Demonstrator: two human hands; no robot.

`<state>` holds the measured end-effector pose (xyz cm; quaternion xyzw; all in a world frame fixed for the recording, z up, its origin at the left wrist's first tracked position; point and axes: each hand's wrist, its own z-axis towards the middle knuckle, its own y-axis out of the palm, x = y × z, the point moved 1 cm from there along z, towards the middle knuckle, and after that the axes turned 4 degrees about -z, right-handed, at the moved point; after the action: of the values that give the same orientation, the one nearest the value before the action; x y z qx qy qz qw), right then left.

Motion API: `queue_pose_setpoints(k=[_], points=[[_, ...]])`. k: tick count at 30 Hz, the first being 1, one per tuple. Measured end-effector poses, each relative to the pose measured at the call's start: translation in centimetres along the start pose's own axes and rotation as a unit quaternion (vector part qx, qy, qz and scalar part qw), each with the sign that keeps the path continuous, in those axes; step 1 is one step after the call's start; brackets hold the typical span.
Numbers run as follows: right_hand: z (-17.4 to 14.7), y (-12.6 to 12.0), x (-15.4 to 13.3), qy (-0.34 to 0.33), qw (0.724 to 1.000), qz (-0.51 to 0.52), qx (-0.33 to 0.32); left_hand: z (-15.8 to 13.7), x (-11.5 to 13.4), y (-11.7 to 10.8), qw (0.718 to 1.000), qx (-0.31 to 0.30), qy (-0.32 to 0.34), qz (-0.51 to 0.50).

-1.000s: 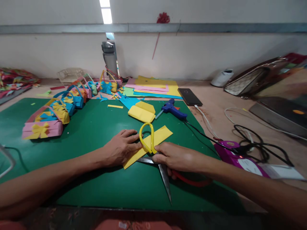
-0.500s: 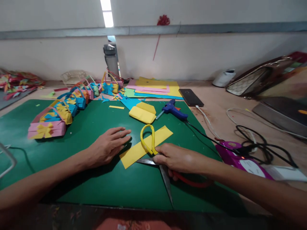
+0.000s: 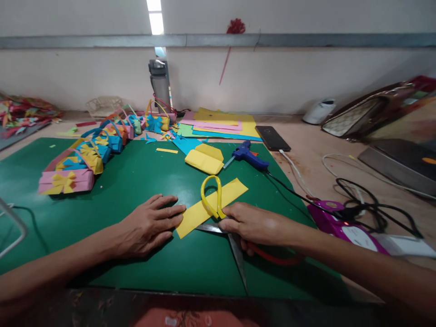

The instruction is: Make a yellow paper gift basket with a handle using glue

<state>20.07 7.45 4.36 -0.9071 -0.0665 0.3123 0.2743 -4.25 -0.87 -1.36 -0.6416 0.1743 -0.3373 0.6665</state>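
My right hand point(image 3: 243, 222) grips a pair of scissors point(image 3: 238, 263) whose blades are spread apart; one handle loop is yellow, the other red. Under the yellow loop lies a strip of yellow paper point(image 3: 230, 191), slanting up to the right on the green mat point(image 3: 163, 268). My left hand point(image 3: 153, 225) rests flat on the mat with fingers stretched, its fingertips at the strip's left end. Beyond the strip sits a folded yellow paper piece point(image 3: 204, 161), beside a blue glue gun point(image 3: 250, 156).
Small paper baskets with bows point(image 3: 66, 181) stand in a row at the left. Coloured paper sheets point(image 3: 221, 125), a phone point(image 3: 272, 137) and a bottle point(image 3: 159, 84) are at the back. A purple power strip point(image 3: 347, 231) with tangled black cables point(image 3: 378, 209) lies on the right.
My left hand has lowered and flattened, its fingertips now meeting the strip's left end. The right hand and scissors stay nearly in place; the whole view has shifted slightly.
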Motion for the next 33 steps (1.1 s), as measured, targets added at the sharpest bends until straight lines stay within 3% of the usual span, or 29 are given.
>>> queue_pose_setpoints(k=[33], points=[[0.6,1.0,-0.5,-0.021,1.0,0.009,-0.01,0.2,0.5,-0.4,1.0,0.005,-0.017,0.006]])
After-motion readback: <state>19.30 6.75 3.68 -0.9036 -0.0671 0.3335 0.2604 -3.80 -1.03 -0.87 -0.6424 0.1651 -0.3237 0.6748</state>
